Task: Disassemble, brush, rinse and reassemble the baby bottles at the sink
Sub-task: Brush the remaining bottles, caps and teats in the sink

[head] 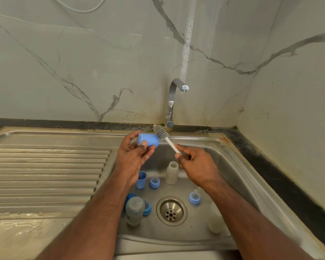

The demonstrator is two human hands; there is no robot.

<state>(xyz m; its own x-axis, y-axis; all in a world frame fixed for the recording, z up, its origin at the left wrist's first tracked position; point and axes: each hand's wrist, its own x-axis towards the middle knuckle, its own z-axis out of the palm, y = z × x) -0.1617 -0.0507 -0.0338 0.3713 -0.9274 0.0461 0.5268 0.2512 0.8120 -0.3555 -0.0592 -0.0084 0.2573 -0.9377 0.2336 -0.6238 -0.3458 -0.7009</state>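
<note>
My left hand (133,156) grips a blue bottle cap (148,139) held on its side above the sink, open end toward the right. My right hand (193,164) pinches the white handle of a bottle brush (162,135), whose grey bristle head sits at the cap's mouth. In the sink basin (231,166) lie a second blue cap (141,179), two blue collars with teats (154,182) (194,197), a clear bottle body standing upright (172,172), another bottle (134,210) beside a blue ring (147,208), and a third clear bottle (215,220) at the right.
A chrome tap (174,102) rises behind the basin with no water running. The drain (171,211) lies in the basin's middle. A ribbed steel draining board (45,171) spreads to the left. Marble wall tiles close the back and right.
</note>
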